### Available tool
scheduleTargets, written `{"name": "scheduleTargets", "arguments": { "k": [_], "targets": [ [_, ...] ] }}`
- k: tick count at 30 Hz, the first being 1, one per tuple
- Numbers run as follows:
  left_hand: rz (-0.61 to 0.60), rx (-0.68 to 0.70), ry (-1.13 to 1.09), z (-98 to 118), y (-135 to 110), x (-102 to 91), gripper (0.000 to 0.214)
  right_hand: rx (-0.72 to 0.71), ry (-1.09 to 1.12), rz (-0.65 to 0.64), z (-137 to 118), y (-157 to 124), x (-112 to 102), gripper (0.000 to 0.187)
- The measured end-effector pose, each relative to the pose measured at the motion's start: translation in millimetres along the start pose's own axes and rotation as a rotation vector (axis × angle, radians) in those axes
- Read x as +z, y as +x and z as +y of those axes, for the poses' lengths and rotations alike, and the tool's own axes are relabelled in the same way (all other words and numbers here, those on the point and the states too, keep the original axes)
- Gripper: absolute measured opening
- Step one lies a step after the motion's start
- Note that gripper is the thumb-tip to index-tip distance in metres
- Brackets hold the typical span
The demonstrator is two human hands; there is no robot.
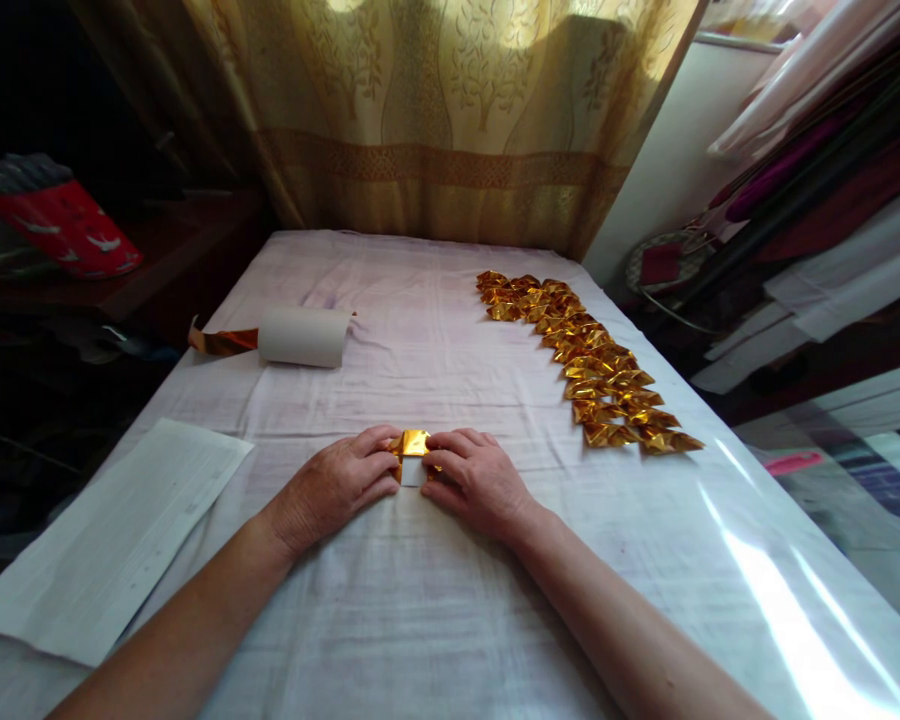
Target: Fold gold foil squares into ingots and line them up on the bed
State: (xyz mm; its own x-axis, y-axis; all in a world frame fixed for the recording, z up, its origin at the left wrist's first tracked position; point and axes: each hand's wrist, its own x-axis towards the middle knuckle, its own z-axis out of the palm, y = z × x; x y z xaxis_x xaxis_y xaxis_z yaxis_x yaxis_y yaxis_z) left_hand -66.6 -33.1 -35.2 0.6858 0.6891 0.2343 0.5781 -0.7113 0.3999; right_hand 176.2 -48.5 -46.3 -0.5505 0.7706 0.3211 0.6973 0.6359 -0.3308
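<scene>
A small piece of gold foil paper (415, 442), partly folded, lies on the cloth-covered table between my two hands. Its upper part shines gold and a white square of its back shows below. My left hand (337, 485) grips the left edge, fingers bent and pressed together. On the opposite edge, the fingers of my right hand (480, 480) are closed in the same way. My thumbs and fingertips hide both ends of the paper. To the right of my hands, several folded gold foil pieces (596, 360) sit in slanting rows.
A curled white sheet (304, 337) with a gold foil strip (229, 342) poking out stands back left. A flat white paper packet (112, 530) lies at the left edge. Beyond are a red patterned container (64, 225), a gold curtain (435, 110) and hanging clothes (832, 230).
</scene>
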Motion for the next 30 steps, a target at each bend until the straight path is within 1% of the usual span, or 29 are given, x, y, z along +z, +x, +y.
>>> {"name": "scheduleTargets", "arguments": {
  "k": [5,8,13,16,19,20,24,27,30],
  "targets": [
    [0.027,0.032,0.054,0.8,0.5,3.4,0.019,-0.046,-0.106,0.016,1.1,-0.3,4.2,0.016],
    [0.03,0.05,0.075,0.5,0.3,5.6,0.019,-0.054,-0.124,0.044,2.3,-1.1,6.4,0.017],
    [0.16,0.113,0.166,0.0,-0.2,12.2,0.021,-0.055,-0.105,0.07,3.9,-1.9,7.8,0.021],
    [0.174,0.16,0.197,1.2,-0.6,13.3,0.019,-0.083,-0.057,0.089,5.9,-2.4,7.5,0.023],
    [0.181,0.146,0.204,1.5,-1.5,13.9,0.019,-0.114,-0.007,0.093,7.4,-3.3,7.0,0.032],
    [0.189,0.136,0.208,1.1,-1.8,14.5,0.019,-0.114,0.002,0.095,7.5,-3.7,7.0,0.032],
    [0.23,0.118,0.205,-0.8,-0.9,17.7,0.022,-0.058,0.006,0.129,6.7,-4.6,8.5,0.015],
    [0.244,0.125,0.194,0.2,1.0,17.6,0.022,-0.062,-0.002,0.126,6.5,-4.8,9.5,0.02],
    [0.228,0.101,0.213,3.5,1.8,14.6,0.021,-0.067,-0.008,0.109,7.3,-5.0,9.6,0.021]
  ]
}}
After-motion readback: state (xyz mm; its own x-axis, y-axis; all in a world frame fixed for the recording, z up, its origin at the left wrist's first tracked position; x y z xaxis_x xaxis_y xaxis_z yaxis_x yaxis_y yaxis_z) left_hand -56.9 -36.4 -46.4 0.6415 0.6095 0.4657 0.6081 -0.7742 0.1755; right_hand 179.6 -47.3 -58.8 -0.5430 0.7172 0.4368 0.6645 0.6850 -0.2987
